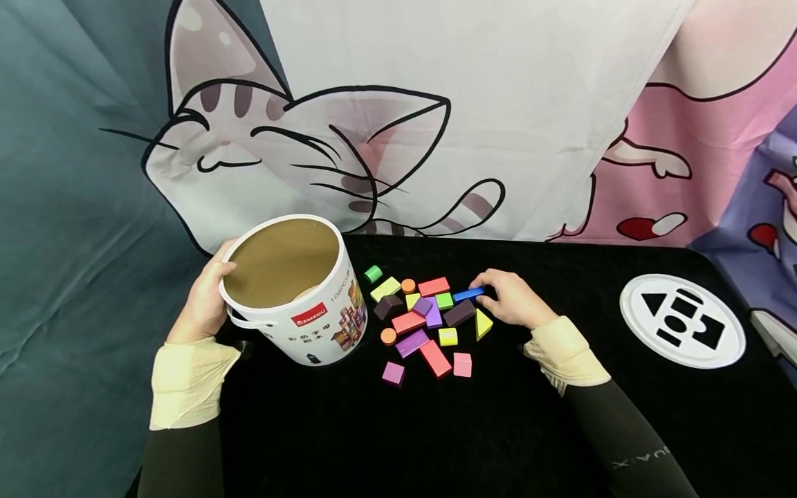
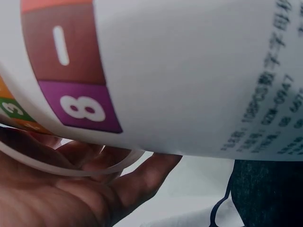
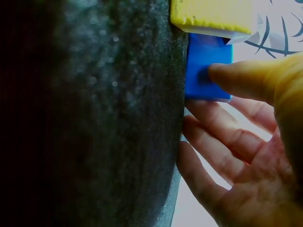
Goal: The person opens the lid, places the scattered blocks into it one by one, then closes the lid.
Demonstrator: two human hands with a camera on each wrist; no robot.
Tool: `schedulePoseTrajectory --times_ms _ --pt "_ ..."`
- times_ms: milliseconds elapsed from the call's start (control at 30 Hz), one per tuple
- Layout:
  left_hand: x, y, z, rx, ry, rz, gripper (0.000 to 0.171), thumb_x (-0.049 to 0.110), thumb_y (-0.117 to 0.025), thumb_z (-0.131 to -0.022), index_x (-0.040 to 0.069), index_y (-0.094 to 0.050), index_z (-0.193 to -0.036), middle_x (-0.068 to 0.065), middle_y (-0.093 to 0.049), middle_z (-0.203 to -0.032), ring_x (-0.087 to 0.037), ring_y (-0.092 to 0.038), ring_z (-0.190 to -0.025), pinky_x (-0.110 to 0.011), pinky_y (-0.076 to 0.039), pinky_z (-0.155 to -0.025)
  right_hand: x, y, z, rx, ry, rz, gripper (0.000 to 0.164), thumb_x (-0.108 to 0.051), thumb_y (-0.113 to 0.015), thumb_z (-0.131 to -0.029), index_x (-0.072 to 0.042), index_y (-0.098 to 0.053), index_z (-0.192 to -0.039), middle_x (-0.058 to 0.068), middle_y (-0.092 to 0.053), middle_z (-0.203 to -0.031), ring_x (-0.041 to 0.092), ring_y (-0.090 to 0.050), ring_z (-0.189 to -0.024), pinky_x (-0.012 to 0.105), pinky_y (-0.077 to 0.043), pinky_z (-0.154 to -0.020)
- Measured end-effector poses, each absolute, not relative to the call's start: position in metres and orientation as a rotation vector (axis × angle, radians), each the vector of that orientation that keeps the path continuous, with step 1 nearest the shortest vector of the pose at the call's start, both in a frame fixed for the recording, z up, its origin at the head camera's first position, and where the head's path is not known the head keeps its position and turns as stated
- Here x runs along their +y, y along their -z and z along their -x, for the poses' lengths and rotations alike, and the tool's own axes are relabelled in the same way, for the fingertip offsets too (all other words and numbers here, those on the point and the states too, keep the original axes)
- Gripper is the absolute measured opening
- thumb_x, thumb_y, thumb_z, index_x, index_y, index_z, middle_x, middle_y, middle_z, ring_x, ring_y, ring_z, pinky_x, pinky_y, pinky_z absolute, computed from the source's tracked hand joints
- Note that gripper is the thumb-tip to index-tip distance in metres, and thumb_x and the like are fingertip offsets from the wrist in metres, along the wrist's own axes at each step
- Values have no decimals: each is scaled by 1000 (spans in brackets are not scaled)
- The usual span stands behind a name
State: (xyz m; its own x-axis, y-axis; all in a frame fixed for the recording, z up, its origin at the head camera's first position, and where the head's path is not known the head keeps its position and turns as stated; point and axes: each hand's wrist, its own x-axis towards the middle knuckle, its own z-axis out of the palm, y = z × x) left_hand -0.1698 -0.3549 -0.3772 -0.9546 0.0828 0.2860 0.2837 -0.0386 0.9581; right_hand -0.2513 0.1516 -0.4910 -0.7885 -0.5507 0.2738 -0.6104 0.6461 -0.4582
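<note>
My left hand grips a white toy-block bucket at its left side, thumb hooked over the rim. The bucket leans toward me, and its tan inner wall shows. In the left wrist view, fingers lie against the printed wall, beside the white handle. My right hand pinches the right end of a blue block between thumb and fingers, at the right edge of a scattered block pile. A yellow triangular block lies just below it; the right wrist view shows the thumb on the blue block.
Between bucket and right hand lie several coloured wooden blocks, among them a red block, a purple cube and a green cylinder. A white lid with shaped holes rests on the black table at right. A cat-print cloth hangs behind.
</note>
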Motion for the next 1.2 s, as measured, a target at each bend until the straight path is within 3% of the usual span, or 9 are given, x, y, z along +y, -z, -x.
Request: schedulePoseTrajectory --times_ms 1200 --pt "-357 379 171 -2026 2186 453 47 2 -25 -97 -1 -48 -138 -5 -57 -127 -19 -50 -111 -28 -38 -94 152 489 252 -2808 -952 -768 10 -21 -68 -88 -17 -69 -98 -4 -64 -88 15 -54 -77 35 -44 -73"
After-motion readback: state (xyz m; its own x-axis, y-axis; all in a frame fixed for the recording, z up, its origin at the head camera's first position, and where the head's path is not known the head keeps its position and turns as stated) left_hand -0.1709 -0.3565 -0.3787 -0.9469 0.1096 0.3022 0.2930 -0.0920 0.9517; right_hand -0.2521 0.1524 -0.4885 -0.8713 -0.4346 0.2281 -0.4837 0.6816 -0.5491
